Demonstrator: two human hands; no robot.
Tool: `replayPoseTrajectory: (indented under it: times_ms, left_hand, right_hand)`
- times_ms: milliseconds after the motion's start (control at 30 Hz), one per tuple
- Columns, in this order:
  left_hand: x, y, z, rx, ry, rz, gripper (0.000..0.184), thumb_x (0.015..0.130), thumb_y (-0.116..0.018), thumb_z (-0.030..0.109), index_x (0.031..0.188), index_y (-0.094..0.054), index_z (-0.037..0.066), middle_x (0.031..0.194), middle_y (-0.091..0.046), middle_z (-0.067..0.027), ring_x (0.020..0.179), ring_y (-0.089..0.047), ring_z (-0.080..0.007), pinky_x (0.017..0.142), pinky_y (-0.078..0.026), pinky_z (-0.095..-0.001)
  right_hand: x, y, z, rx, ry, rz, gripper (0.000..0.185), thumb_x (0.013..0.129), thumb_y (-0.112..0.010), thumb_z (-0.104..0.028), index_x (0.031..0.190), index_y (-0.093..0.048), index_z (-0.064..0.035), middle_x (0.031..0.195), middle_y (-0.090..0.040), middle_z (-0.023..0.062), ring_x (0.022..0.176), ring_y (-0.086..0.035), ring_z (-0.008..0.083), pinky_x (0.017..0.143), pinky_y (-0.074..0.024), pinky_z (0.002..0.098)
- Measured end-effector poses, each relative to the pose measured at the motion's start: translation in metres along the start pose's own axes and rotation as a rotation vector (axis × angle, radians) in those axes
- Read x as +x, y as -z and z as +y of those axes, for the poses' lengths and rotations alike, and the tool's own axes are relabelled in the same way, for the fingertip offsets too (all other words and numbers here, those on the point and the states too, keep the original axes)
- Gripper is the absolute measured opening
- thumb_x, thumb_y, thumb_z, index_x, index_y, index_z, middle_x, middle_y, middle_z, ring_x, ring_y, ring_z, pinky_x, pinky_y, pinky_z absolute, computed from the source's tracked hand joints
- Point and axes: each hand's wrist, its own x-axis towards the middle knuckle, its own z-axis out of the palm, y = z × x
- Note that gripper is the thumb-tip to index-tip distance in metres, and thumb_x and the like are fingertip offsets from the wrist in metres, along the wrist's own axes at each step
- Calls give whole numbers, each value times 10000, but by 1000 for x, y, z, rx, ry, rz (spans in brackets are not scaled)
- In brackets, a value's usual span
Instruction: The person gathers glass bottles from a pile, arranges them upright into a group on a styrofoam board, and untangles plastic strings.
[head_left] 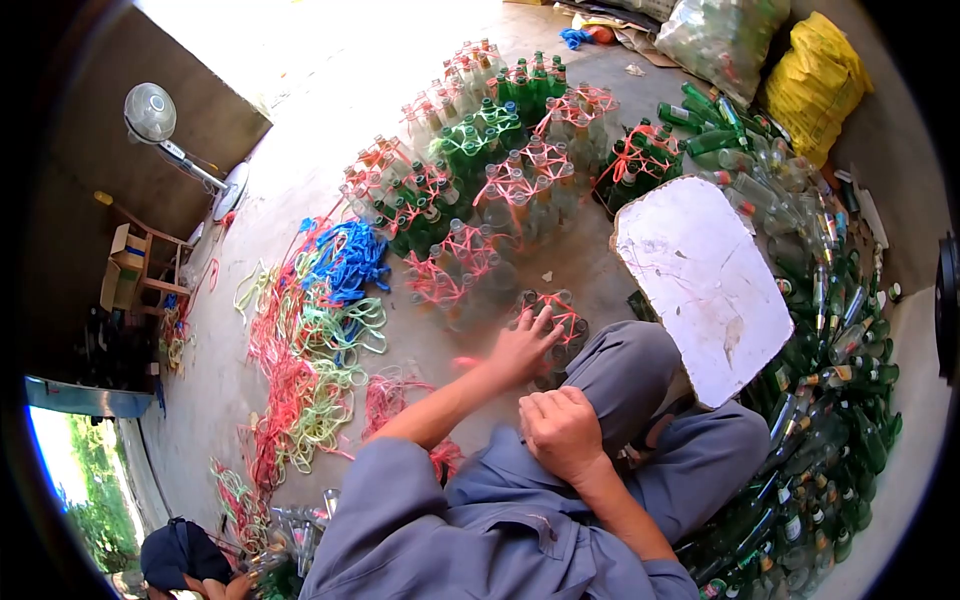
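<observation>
My left hand [525,345] reaches forward with its fingers apart, over the near side of a small bundle of bottles [566,318] tied at the necks with red-pink string. Whether the fingertips touch the bundle I cannot tell. My right hand [562,425] is closed in a fist above my lap, near my bent knee; what it holds, if anything, is hidden. Just beyond stands another bundle of clear bottles [455,265] bound with pink string. A loose heap of pink string [392,400] lies on the floor beside my left forearm.
Several tied bundles of green and clear bottles [480,135] stand ahead. Blue string [348,260] and green and pink string [300,370] lie left. A white board [705,280] rests by my knee, beside piled loose bottles [810,500]. A fan [152,113] stands far left.
</observation>
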Motion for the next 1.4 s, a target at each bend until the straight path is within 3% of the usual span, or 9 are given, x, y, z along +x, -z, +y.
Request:
replayPoseTrajectory:
  times_ms: [367, 467, 567, 667, 767, 867, 967, 1067, 1400]
  left_hand:
    - [-54, -2, -2, -128, 27, 362, 643, 759, -730, 280, 1342, -526, 104, 1476, -400, -218, 1355, -394, -406, 913, -433, -524]
    - [-106, -13, -4, -201, 281, 392, 557, 808, -709, 297, 1295, -547, 81, 1426, -463, -218, 1347, -401, -399, 1082, -323, -522]
    - [-162, -48, -25, -337, 593, 444, 482, 834, -670, 231, 1261, -545, 47, 1327, -534, -195, 1290, -455, -373, 1064, -350, -484]
    - [-217, -95, -46, -337, 742, 607, 339, 849, -650, 212, 1139, -616, 39, 1202, -612, -177, 1197, -530, -362, 1044, -377, -454]
    - [-257, -127, -54, -363, 743, 243, 349, 816, -684, 235, 1096, -651, 29, 1155, -645, -211, 1140, -569, -398, 1016, -418, -473]
    - [-264, -141, -60, -435, 811, -366, 415, 798, -673, 244, 1144, -639, 17, 1129, -652, -252, 1095, -600, -426, 964, -467, -494]
    - [-252, -134, -71, -440, 719, -596, 440, 792, -624, 228, 1177, -627, 16, 1104, -658, -265, 1048, -628, -434, 912, -497, -514]
    - [-253, -189, -85, -561, 840, -365, 443, 803, -579, 233, 1188, -628, 20, 1152, -648, -265, 1075, -629, -413, 916, -498, -501]
    - [-227, -170, -55, -894, 935, 37, 349, 820, -566, 195, 1079, -686, -5, 1033, -673, -286, 1002, -660, -415, 910, -509, -462]
  right_hand:
    - [1, 5, -6, -59, -70, -187, 144, 800, -665, -126, 913, -665, -37, 873, -683, 65, 815, -656, 204, 795, -476, 358]
    - [5, 6, -9, -55, -72, -194, 144, 805, -671, -123, 916, -670, -33, 874, -687, 66, 811, -660, 206, 795, -479, 360]
    - [9, 4, -11, -56, -55, -199, 140, 808, -677, -124, 911, -672, -29, 874, -689, 70, 807, -663, 207, 789, -481, 364]
    - [13, -9, -9, -23, 21, -7, 90, 721, -588, -112, 711, -500, -96, 661, -493, 67, 640, -539, 244, 657, -437, 372]
    - [18, -10, -14, -29, 41, -25, 88, 725, -586, -110, 713, -500, -97, 659, -488, 66, 639, -538, 243, 656, -437, 372]
    - [18, -8, -19, -47, -29, -233, 149, 809, -681, -123, 920, -675, -24, 873, -689, 71, 805, -664, 205, 790, -483, 363]
    - [21, -10, -20, -63, -30, -252, 156, 804, -685, -126, 921, -674, -22, 874, -689, 71, 805, -663, 204, 789, -483, 365]
    - [28, -14, -20, -48, 30, -86, 93, 740, -585, -107, 709, -499, -96, 664, -493, 64, 639, -538, 239, 654, -435, 370]
    - [34, -27, -24, -51, 12, -145, 94, 786, -601, -122, 728, -535, -91, 675, -521, 63, 645, -551, 240, 640, -432, 376]
